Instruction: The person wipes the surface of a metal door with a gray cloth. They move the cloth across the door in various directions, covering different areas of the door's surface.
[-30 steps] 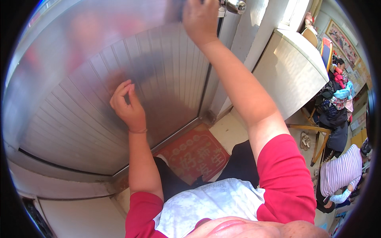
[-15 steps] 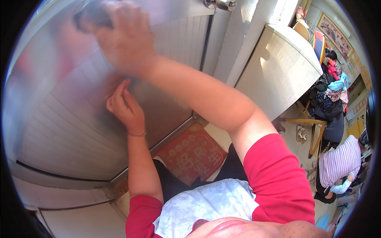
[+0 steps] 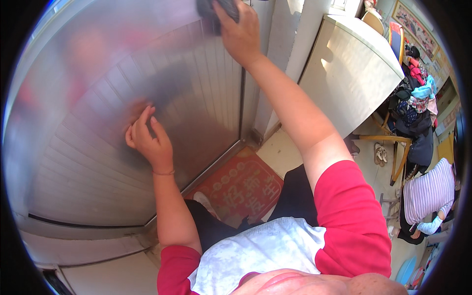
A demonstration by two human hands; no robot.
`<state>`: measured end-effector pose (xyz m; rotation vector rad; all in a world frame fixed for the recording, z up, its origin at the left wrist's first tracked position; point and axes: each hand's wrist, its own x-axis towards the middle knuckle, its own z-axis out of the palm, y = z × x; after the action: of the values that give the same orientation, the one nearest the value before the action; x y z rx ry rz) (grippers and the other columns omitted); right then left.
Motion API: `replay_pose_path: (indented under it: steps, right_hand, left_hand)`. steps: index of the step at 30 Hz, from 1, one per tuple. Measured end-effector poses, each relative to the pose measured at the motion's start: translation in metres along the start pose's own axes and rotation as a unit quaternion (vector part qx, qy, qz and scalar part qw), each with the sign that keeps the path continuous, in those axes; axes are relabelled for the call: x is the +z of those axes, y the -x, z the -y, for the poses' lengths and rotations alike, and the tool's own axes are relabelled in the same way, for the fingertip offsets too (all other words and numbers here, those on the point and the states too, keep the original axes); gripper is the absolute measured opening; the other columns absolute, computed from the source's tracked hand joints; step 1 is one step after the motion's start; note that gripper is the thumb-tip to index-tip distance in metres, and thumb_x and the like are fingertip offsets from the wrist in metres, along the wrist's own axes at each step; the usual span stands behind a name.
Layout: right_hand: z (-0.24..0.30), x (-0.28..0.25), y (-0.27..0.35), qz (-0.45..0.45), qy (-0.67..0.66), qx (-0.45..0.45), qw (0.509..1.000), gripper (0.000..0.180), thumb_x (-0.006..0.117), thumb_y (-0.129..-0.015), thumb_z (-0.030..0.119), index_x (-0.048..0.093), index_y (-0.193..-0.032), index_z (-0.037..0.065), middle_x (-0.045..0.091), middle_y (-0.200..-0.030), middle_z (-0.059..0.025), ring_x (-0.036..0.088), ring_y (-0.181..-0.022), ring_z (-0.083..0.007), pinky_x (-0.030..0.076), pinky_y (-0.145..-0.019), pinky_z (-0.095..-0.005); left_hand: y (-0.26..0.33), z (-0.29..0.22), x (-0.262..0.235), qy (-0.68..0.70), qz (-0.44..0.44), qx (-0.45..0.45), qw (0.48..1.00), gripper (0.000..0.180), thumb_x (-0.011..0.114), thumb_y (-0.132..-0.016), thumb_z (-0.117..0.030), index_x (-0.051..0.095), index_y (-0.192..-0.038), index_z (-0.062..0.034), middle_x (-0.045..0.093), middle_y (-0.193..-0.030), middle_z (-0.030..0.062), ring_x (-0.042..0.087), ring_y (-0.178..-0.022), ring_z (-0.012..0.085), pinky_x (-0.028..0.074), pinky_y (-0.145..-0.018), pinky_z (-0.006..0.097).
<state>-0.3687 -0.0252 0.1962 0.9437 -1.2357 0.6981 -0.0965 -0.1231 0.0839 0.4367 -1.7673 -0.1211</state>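
Observation:
My right hand [image 3: 242, 35] presses a bunched dark grey cloth [image 3: 227, 10] against the upper part of a shiny metal door [image 3: 142, 172]. The cloth is cut off in part by the picture's top edge. Lower and to the left, my left hand [image 3: 152, 142] is raised close to the door panel with its fingers loosely bent and apart, holding nothing. Whether its fingertips touch the metal I cannot tell. Blurred reflections of my hand and red sleeves show in the panel, which has fine vertical ribs.
A red doormat [image 3: 241, 187] lies on the tiled floor by the door's foot, under my legs. To the right stands a white cabinet [image 3: 351, 73]. Farther right are a wooden chair frame [image 3: 400, 160], piled clothes [image 3: 415, 98], shoes [image 3: 379, 154] and another person in a striped top [image 3: 428, 191].
My right hand has swept the cloth rightward along the door, from the upper left to the top centre. My left hand has shifted slightly left and down.

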Motion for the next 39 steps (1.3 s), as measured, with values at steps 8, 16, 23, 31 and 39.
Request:
replay_pose_path:
  steps: [8, 16, 23, 31, 39]
  right_hand:
    - [-0.038, -0.017, 0.028, 0.061, -0.051, 0.067, 0.995, 0.048, 0.058, -0.08, 0.002, 0.059, -0.125, 0.017, 0.05, -0.124, -0.0128, 0.049, -0.109, -0.0352, 0.041, -0.095, -0.0426]
    - [-0.054, -0.01, 0.025, -0.067, -0.227, 0.29, 0.927, 0.042, 0.052, -0.082, 0.003, 0.059, -0.123, 0.009, 0.05, -0.122, -0.0166, 0.049, -0.111, -0.0337, 0.04, -0.098, -0.0396]
    - [-0.042, -0.008, 0.03, -0.006, -0.063, 0.21, 0.976, 0.051, 0.057, -0.082, 0.008, 0.055, -0.132, 0.017, 0.045, -0.127, -0.0218, 0.045, -0.11, -0.0422, 0.036, -0.099, -0.0491]
    - [-0.016, -0.015, 0.13, 0.072, -0.041, 0.265, 0.961, 0.054, 0.059, -0.08, 0.003, 0.054, -0.132, 0.016, 0.042, -0.132, -0.0228, 0.043, -0.116, -0.0424, 0.035, -0.1, -0.0494]
    - [0.013, -0.046, 0.237, 0.2, -0.101, 0.437, 0.871, 0.058, 0.057, -0.086, 0.007, 0.043, -0.142, 0.016, 0.037, -0.135, -0.026, 0.039, -0.12, -0.045, 0.032, -0.104, -0.0499]
  left_hand:
    - [0.0, 0.0, 0.006, -0.044, 0.005, -0.008, 0.999, 0.026, 0.05, -0.092, -0.013, 0.063, -0.115, -0.0122, 0.068, -0.105, -0.0068, 0.055, -0.1, 0.0135, 0.021, -0.105, 0.039]
    - [-0.003, 0.001, 0.011, -0.069, 0.006, 0.011, 0.998, 0.025, 0.051, -0.091, -0.012, 0.064, -0.113, -0.0117, 0.069, -0.104, -0.0069, 0.054, -0.099, 0.0125, 0.021, -0.102, 0.038]
    - [0.001, 0.0, 0.014, -0.079, 0.0, 0.008, 0.997, 0.024, 0.05, -0.092, -0.012, 0.064, -0.112, -0.0106, 0.068, -0.103, -0.0069, 0.053, -0.098, 0.0127, 0.023, -0.1, 0.037]
    - [-0.001, -0.001, 0.021, -0.127, -0.027, 0.024, 0.991, 0.023, 0.051, -0.092, -0.012, 0.064, -0.111, -0.0106, 0.068, -0.102, -0.0053, 0.053, -0.098, 0.0146, 0.023, -0.1, 0.037]
    - [-0.001, -0.003, 0.024, -0.099, -0.042, -0.011, 0.994, 0.023, 0.051, -0.092, -0.012, 0.065, -0.111, -0.0109, 0.069, -0.101, -0.0064, 0.052, -0.097, 0.0136, 0.023, -0.098, 0.036]
